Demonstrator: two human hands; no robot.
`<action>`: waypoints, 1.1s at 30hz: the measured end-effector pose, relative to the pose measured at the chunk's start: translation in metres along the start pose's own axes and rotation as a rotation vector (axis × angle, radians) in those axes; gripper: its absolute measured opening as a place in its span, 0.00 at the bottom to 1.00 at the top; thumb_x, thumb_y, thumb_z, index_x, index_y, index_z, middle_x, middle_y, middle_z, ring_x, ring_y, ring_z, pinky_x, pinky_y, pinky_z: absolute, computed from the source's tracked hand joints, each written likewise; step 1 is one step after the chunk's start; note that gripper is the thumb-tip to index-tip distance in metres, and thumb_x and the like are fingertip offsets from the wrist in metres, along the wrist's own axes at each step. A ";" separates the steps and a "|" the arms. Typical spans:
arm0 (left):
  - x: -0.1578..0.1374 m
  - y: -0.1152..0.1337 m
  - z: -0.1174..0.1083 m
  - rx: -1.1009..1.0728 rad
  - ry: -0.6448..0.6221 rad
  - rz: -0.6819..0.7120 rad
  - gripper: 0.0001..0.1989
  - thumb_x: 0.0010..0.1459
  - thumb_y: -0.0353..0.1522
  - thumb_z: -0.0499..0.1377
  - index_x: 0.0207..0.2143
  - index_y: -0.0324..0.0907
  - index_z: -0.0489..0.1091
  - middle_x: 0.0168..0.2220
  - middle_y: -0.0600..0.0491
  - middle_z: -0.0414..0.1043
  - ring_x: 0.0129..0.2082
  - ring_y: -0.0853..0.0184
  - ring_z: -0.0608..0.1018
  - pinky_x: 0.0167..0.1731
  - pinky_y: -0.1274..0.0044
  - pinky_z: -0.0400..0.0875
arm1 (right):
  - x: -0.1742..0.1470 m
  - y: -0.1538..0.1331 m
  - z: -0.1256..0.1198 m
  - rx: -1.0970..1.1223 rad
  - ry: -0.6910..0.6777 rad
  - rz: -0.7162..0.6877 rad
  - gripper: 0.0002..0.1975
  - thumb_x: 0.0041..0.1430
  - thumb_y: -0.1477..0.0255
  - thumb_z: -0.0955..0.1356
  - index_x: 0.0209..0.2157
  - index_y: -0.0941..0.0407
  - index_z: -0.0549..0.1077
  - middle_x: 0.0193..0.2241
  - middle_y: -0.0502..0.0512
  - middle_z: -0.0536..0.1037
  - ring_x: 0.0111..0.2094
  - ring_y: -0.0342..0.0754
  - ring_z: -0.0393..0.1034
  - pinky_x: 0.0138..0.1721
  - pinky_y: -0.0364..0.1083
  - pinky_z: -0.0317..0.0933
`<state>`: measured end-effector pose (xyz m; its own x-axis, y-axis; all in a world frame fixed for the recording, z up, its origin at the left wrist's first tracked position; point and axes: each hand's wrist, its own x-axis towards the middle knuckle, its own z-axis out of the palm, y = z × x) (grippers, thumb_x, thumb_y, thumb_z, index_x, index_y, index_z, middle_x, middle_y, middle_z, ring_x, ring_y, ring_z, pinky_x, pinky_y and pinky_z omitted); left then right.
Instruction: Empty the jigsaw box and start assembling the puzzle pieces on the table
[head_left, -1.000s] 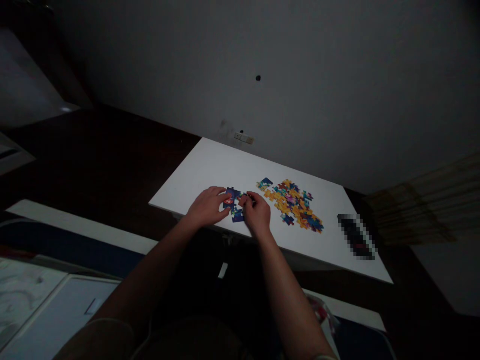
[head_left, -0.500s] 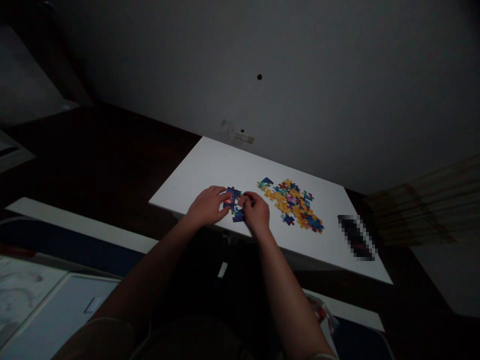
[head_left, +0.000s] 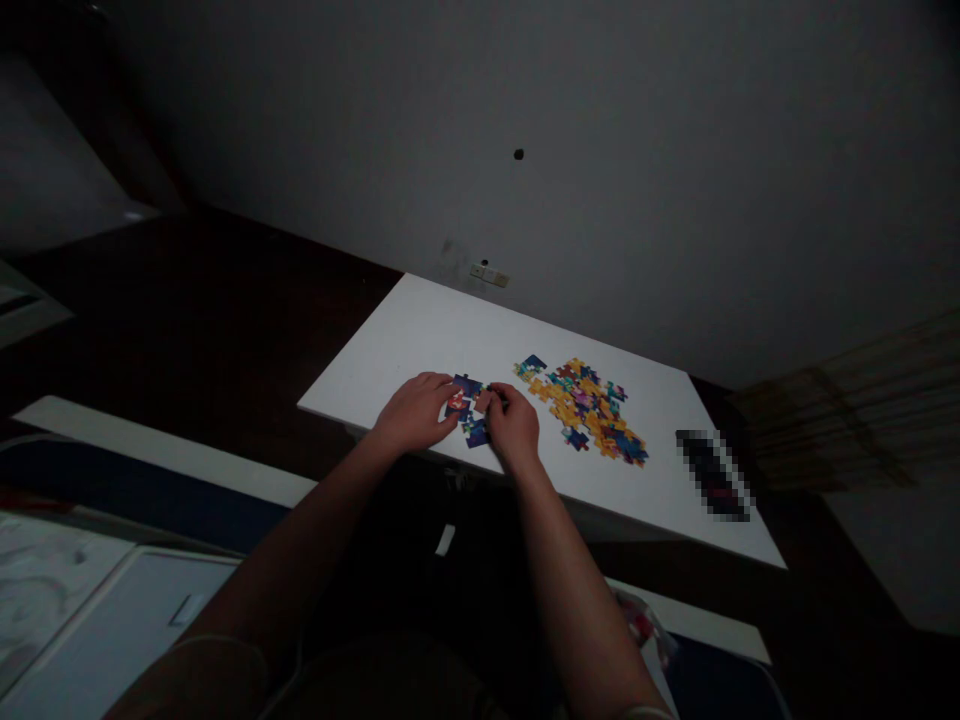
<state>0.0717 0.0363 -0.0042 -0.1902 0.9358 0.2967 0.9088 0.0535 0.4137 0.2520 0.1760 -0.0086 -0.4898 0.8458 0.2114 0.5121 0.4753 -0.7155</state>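
Small dark-blue jigsaw pieces [head_left: 469, 384] lie near the front edge of the white table between my two hands. My left hand [head_left: 415, 410] has its thumb and index finger on a blue puzzle piece with a red pattern [head_left: 457, 401]. My right hand [head_left: 513, 425] is closed in a pinch, with a brownish puzzle piece [head_left: 481, 402] at its fingertips. Just below lies another blue piece [head_left: 475, 433], close to the right fingers, which partly hide it.
A pile of yellow, blue and purple puzzle pieces [head_left: 589, 405] spreads to the right of my hands. A few joined pieces [head_left: 531, 367] sit at its left. A pixelated dark object [head_left: 712, 475] rests at the table's right end. Behind the table [head_left: 420, 320] stands a wall.
The red-patterned piece and the lower blue piece have shifted slightly, with wider gaps between the pieces. Both hands stay almost in place.
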 end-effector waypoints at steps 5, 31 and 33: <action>0.001 0.002 -0.004 -0.039 0.007 0.019 0.22 0.73 0.36 0.63 0.66 0.49 0.81 0.65 0.43 0.83 0.66 0.47 0.81 0.69 0.53 0.77 | -0.001 0.000 0.000 0.001 0.006 -0.001 0.15 0.78 0.70 0.69 0.56 0.51 0.87 0.53 0.60 0.91 0.53 0.59 0.84 0.58 0.56 0.73; 0.000 -0.003 0.005 -0.023 0.027 -0.023 0.21 0.75 0.35 0.63 0.66 0.50 0.84 0.68 0.43 0.82 0.69 0.46 0.80 0.70 0.51 0.76 | 0.000 0.004 0.003 0.009 0.009 -0.008 0.16 0.76 0.67 0.68 0.55 0.47 0.87 0.49 0.58 0.91 0.51 0.61 0.85 0.55 0.57 0.73; 0.000 -0.003 0.005 -0.019 0.031 -0.024 0.21 0.75 0.36 0.64 0.66 0.51 0.84 0.68 0.44 0.82 0.69 0.47 0.80 0.70 0.53 0.76 | 0.001 0.004 0.003 0.020 0.022 -0.012 0.15 0.76 0.67 0.68 0.54 0.46 0.88 0.48 0.58 0.91 0.51 0.61 0.85 0.55 0.57 0.74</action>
<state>0.0705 0.0381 -0.0097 -0.2232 0.9231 0.3133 0.8970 0.0687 0.4367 0.2514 0.1776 -0.0136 -0.4798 0.8456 0.2342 0.4918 0.4802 -0.7263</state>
